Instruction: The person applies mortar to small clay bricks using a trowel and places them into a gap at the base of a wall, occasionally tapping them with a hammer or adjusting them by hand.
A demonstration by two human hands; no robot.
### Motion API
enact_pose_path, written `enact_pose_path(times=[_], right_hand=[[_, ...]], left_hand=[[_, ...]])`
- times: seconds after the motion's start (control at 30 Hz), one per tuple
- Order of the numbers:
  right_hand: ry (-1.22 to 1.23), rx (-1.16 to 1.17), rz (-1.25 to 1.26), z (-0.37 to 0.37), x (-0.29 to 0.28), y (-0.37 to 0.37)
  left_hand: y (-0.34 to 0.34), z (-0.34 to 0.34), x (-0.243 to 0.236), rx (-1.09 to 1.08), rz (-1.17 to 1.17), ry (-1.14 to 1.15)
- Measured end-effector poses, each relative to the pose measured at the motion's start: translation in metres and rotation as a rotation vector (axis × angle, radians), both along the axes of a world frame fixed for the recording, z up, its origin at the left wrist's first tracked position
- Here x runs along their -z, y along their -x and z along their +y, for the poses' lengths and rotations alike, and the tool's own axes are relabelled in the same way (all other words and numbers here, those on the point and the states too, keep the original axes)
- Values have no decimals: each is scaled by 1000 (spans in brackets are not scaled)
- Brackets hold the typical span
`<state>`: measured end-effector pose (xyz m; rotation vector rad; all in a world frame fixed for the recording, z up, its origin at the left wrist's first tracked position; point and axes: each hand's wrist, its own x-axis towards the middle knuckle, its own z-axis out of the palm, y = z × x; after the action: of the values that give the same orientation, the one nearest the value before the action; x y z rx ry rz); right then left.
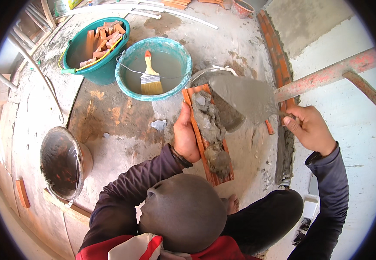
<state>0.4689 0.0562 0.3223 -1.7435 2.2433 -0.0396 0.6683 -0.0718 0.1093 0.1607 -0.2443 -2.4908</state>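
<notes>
A long orange clay brick [227,152], tilted upright, is gripped along its left edge by my left hand [185,138]. Wet grey mortar [209,119] lies in lumps along its upper face, with a thicker lump near the lower end. My right hand [311,130] is closed around the handle of a trowel [250,97]. Its broad, mortar-smeared blade points left, close to the brick's upper right edge; I cannot tell whether they touch. Behind the blade, a container [200,77] with a pale rim is mostly hidden.
A teal basin [187,82] holds cloudy water and a paintbrush [150,76]. Left of it stands a green bucket [103,78] of broken bricks. A dark bucket [86,158] is at left. To the right, a reddish pole [326,73] crosses beside a low brick course [274,52] along the wall.
</notes>
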Motion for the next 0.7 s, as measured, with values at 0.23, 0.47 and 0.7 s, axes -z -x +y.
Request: enact_pose_path(times=[0.23, 0.47, 0.7], right_hand=[[202, -118, 109, 18, 23, 18], [159, 94, -299, 30, 53, 32], [197, 110, -589, 45, 92, 38]], left_hand=[[6, 1, -25, 3, -18, 91], [5, -8, -30, 178, 22, 35], [6, -10, -52, 212, -73, 60]])
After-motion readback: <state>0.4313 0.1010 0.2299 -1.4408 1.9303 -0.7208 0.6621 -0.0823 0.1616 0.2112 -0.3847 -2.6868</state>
